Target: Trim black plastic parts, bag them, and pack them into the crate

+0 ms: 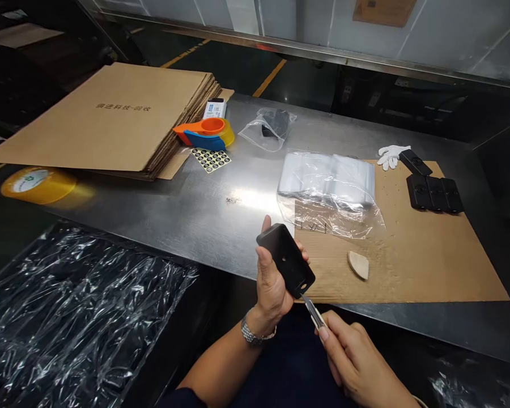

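My left hand [272, 283] is closed around a black plastic housing [287, 258], rectangular with rounded corners and a small hole at its lower end. The housing is tilted, its hollow-looking face toward me, above the near edge of the table. My right hand [344, 345] grips a utility knife [314, 311] with a pale handle. The knife's blade tip meets the lower edge of the housing, beside the hole. On the cardboard sheet to the right lies a beige wedge-shaped piece [358, 265].
Cardboard sheet [433, 260] covers the table's right side, with several black housings [436, 194], a white glove [393, 156] and a clear plastic bag stack [327, 178]. Left are stacked cardboard [110, 119], a tape dispenser [206, 133], a sticker sheet [211, 160] and a tape roll [38, 184].
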### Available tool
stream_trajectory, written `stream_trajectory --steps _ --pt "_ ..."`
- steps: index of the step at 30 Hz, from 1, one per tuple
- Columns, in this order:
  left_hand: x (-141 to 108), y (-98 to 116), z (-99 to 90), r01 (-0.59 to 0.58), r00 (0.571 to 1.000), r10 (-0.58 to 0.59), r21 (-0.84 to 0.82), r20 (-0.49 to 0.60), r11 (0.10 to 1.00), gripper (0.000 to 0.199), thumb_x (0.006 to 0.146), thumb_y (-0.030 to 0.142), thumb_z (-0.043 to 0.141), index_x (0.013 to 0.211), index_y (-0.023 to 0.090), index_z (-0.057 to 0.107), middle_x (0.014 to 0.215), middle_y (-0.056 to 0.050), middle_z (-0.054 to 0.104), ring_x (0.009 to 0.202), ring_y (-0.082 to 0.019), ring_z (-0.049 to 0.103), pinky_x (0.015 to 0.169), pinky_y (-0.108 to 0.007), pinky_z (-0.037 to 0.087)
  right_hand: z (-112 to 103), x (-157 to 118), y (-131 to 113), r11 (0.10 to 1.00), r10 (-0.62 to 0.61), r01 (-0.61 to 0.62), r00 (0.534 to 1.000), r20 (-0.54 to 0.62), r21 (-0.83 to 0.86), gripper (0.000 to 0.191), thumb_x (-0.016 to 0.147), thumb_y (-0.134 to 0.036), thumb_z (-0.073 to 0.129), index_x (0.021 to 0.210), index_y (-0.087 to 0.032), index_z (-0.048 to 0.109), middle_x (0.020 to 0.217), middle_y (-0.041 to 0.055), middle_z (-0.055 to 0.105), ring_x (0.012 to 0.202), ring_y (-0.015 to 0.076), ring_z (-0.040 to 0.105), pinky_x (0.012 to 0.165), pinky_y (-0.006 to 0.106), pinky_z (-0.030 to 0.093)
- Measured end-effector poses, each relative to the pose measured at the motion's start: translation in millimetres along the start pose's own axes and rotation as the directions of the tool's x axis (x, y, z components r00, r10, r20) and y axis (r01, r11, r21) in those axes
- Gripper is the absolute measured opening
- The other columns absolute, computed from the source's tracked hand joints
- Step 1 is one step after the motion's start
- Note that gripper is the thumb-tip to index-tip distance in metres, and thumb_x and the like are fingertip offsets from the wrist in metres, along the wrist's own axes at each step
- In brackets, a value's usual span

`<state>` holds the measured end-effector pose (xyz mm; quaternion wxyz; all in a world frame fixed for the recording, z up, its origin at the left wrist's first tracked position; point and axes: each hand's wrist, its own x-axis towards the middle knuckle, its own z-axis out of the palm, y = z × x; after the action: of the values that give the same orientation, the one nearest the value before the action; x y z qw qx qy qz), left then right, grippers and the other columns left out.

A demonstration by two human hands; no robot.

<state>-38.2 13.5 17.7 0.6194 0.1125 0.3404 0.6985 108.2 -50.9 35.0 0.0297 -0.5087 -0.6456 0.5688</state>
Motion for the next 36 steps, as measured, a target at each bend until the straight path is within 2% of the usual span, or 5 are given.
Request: stream_trajectory --steps 8,11,15,19,36 --pt "0.7 0.6 1.0 -0.033 0.999 0.033 -0.010 -0.022 0.999 0.065 0.075 0.065 0.045 0.134 0.043 0.029 0.076 0.000 0.058 0.063 -0.012 0.057 0.060 -0.024 0.048 3.0 0.4 -0.1 0.981 -0.046 0.041 0.999 0.023 0.192 0.029 0.095 -0.040 0.027 0.081 -0.021 0.044 0.042 -0.0099 0.038 0.034 0.0063 0.037 0.041 0.017 0.031" --pt "0.9 2.7 4.1 -0.036 0.997 0.034 -0.037 -0.063 0.999 0.066 0.074 0.066 0.045 0.133 0.043 0.029 0.075 0.001 0.057 0.062 -0.012 0.056 0.060 -0.024 0.048 4.0 -2.0 3.4 0.977 -0.122 0.136 0.988 -0.094 0.163 0.025 0.095 -0.033 0.029 0.080 -0.020 0.045 0.056 -0.0048 0.051 0.046 0.0069 0.049 0.045 0.017 0.037" --pt "0.5 3.8 6.8 -0.072 0.992 0.066 -0.054 -0.105 0.996 0.065 0.074 0.067 0.044 0.133 0.043 0.030 0.074 0.001 0.057 0.062 -0.012 0.056 0.060 -0.026 0.048 8.6 -0.7 8.5 0.902 -0.428 0.368 0.833 -0.350 -0.227 0.021 0.092 -0.015 0.032 0.105 -0.016 0.049 0.074 0.0023 0.056 0.061 0.0107 0.055 0.056 0.021 0.044" --pt "-1.4 3.6 7.6 -0.132 0.984 0.125 -0.049 -0.128 0.990 0.063 0.075 0.067 0.043 0.133 0.044 0.029 0.075 0.001 0.056 0.063 -0.012 0.056 0.062 -0.027 0.048 14.4 4.6 9.8 0.708 -0.621 0.268 0.678 -0.394 -0.654 0.049 0.087 -0.006 0.033 0.136 -0.008 0.031 0.068 0.0045 0.053 0.058 0.0151 0.052 0.053 0.027 0.043" --pt "-3.3 0.3 8.7 -0.333 0.930 0.329 0.003 -0.162 0.943 0.064 0.073 0.069 0.043 0.130 0.044 0.033 0.073 0.001 0.057 0.063 -0.013 0.055 0.061 -0.027 0.047 19.5 7.0 7.2 0.676 -0.623 0.253 0.698 -0.354 -0.692 0.056 0.086 -0.007 0.034 0.141 -0.008 0.023 0.066 0.0033 0.048 0.056 0.0141 0.049 0.049 0.024 0.043"
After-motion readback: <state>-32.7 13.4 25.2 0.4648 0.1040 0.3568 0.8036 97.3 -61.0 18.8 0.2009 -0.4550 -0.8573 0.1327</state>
